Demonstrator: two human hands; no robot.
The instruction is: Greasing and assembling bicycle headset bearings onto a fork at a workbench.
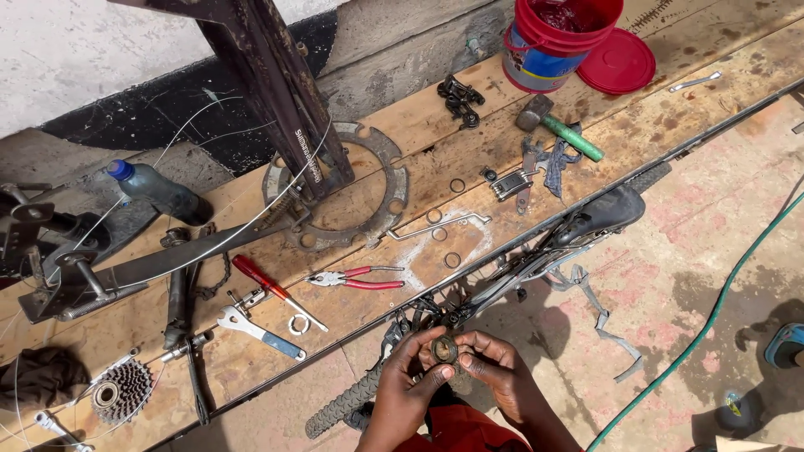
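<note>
Both hands, left hand (pixel 408 374) and right hand (pixel 494 368), pinch small round metal part (pixel 445 347); red bucket (pixel 563 38) far beyond it holds red stuff, lid (pixel 618 61) beside.

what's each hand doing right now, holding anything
Left hand: closed on a small round metal part.
Right hand: closed on the same round metal part, fingers curled around it.

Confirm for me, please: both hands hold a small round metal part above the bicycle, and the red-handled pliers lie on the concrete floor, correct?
Not quite. The head view shows the red-handled pliers lying on the wooden workbench, not the floor. Both hands, left and right, do hold the small round metal part above the bicycle.
</note>
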